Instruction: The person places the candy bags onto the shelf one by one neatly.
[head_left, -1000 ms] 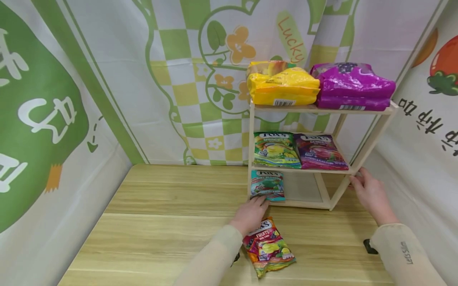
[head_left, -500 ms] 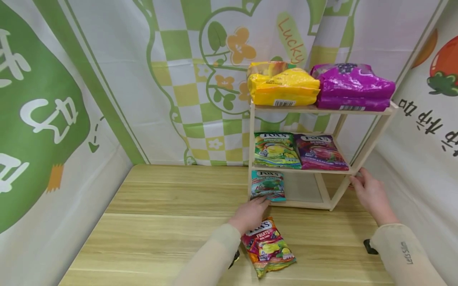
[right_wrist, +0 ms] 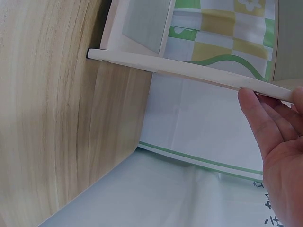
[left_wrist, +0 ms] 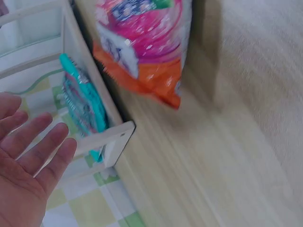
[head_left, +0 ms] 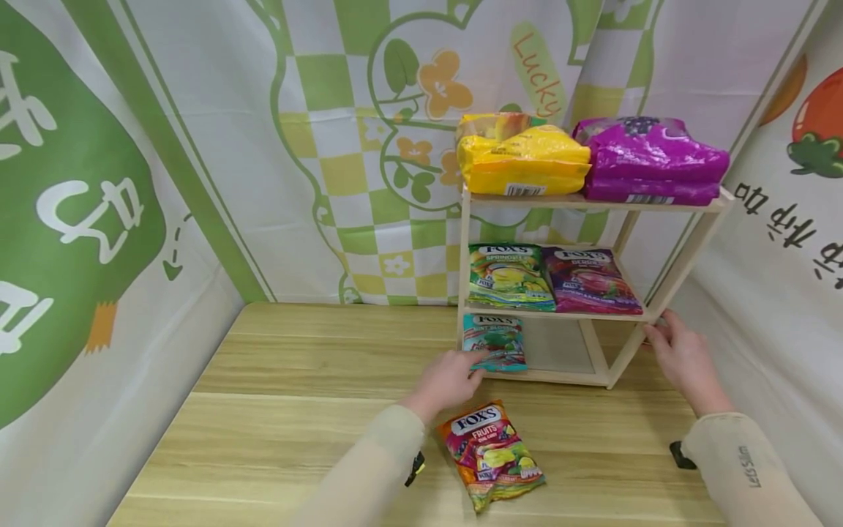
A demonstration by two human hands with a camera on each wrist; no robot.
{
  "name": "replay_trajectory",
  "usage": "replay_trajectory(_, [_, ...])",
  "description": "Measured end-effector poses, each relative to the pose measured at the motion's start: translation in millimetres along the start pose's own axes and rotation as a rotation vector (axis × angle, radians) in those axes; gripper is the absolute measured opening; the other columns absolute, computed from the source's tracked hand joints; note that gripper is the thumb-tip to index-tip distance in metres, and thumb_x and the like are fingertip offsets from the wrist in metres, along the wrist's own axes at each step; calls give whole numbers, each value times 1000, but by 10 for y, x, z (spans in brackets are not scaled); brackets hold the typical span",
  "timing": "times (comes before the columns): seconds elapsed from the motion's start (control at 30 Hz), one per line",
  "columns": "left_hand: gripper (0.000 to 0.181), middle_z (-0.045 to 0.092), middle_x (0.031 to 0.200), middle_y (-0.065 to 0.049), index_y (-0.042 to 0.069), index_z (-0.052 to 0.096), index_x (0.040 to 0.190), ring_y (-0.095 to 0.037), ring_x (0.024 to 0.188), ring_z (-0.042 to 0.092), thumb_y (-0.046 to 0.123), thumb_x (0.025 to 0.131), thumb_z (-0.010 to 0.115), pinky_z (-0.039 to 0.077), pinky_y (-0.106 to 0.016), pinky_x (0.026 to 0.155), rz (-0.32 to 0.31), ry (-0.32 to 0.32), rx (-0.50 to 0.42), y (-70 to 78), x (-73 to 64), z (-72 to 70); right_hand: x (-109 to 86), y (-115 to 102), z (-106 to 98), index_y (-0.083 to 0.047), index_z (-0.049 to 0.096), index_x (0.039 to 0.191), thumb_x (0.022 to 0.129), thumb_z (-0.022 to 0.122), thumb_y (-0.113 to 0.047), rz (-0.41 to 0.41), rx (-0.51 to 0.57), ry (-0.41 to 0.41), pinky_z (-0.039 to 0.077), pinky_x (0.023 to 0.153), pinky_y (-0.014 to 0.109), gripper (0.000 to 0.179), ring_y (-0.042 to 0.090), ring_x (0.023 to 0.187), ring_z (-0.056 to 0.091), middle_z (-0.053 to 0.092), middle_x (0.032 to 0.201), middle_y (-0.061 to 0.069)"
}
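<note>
A small wooden shelf rack (head_left: 632, 206) stands on the table at the right. On its bottom board, at the left end, lies a teal candy bag (head_left: 494, 340), also seen edge-on in the left wrist view. My left hand (head_left: 451, 380) is at the front of this bag, its fingers extended and holding nothing; in the head view the index fingertip overlaps the bag's lower part. Just below this hand, a red and orange fruit candy bag (head_left: 492, 457) lies face up on the table. My right hand (head_left: 685, 359) grips the rack's right front post (right_wrist: 189, 71) between thumb and fingers.
A green candy bag (head_left: 510, 277) and a dark purple one (head_left: 591, 279) lie side by side on the middle board. On top sit a yellow bag (head_left: 523, 161) and a magenta bag (head_left: 655, 161). Printed cloth (head_left: 369, 176) hangs behind the wooden table (head_left: 296, 410).
My left hand has drawn back slightly to the left, uncovering more of the fruit candy bag. The right hand stays on the post, and the bags have not visibly moved.
</note>
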State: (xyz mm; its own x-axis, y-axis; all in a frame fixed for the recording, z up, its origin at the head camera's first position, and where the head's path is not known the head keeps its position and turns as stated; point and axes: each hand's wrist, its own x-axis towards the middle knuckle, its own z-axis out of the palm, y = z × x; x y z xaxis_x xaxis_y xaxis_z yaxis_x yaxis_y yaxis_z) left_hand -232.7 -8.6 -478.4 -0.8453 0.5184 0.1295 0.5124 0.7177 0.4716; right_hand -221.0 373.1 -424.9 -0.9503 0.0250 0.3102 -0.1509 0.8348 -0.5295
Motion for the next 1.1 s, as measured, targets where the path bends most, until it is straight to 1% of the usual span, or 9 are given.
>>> replay_trajectory(0.07, [38, 67, 69, -7, 8, 63, 139, -5, 43, 37, 21, 104, 59, 40, -21, 42, -28, 9, -32, -15, -5, -62, -4, 0, -1, 13, 44, 138, 109, 46, -18, 0, -2, 0, 54, 72, 64, 42, 59, 97, 63, 63, 111, 43])
replay_trajectory(0.13, [35, 54, 58, 0, 7, 66, 135, -3, 40, 35, 22, 105, 57, 36, -21, 39, -65, 12, -62, -33, -12, -122, -5, 3, -5, 14, 44, 138, 109, 46, -17, -2, 3, -1, 54, 69, 61, 42, 58, 94, 64, 63, 110, 44])
replay_trajectory(0.27, [27, 50, 60, 7, 6, 75, 104, -5, 45, 40, 25, 105, 57, 35, -21, 43, -132, 42, -68, -80, -12, -235, -6, 5, -7, 15, 43, 138, 109, 47, -16, -6, 8, 3, 55, 67, 59, 43, 56, 91, 66, 63, 109, 43])
replay_trajectory(0.33, [30, 52, 60, 5, 7, 72, 88, -7, 47, 42, 27, 105, 57, 35, -22, 44, -171, 71, -56, -110, -6, -285, -5, 1, -6, 15, 43, 139, 109, 46, -16, -2, 9, 1, 55, 70, 62, 43, 57, 93, 65, 63, 110, 43])
replay_trajectory(0.4, [32, 55, 60, 2, 9, 67, 81, -9, 49, 45, 30, 104, 58, 37, -24, 44, -214, 107, -35, -143, 9, -329, -2, -1, -8, 14, 42, 140, 109, 46, -17, 3, 8, -7, 55, 74, 66, 44, 59, 97, 64, 62, 112, 44])
replay_trajectory(0.53, [31, 73, 87, -5, 9, 70, 109, -16, 68, 66, 38, 103, 60, 56, -31, 59, -285, 158, -35, -198, 51, -401, 1, -5, -10, 14, 41, 141, 110, 46, -17, 10, 8, -18, 53, 79, 70, 44, 61, 102, 61, 61, 115, 44])
replay_trajectory(0.67, [44, 74, 117, -9, 11, 62, 136, -26, 97, 72, 39, 102, 62, 61, -44, 84, -285, 157, -100, -202, 94, -483, -2, -13, -10, 14, 42, 140, 109, 46, -16, 4, 7, -12, 53, 79, 70, 43, 61, 102, 62, 61, 114, 43])
replay_trajectory(0.73, [45, 72, 122, -9, 11, 60, 139, -27, 103, 71, 37, 102, 63, 60, -45, 89, -272, 152, -133, -196, 112, -516, -3, -10, -9, 14, 42, 140, 109, 46, -15, -1, 8, -10, 53, 78, 70, 42, 61, 101, 62, 62, 113, 43])
replay_trajectory(1.1, [46, 67, 133, -11, 8, 55, 145, -27, 111, 70, 26, 103, 63, 60, -41, 92, -228, 131, -254, -162, 201, -601, 0, -17, -8, 13, 42, 141, 110, 45, -16, 9, 20, -19, 53, 81, 70, 43, 59, 100, 64, 61, 115, 43])
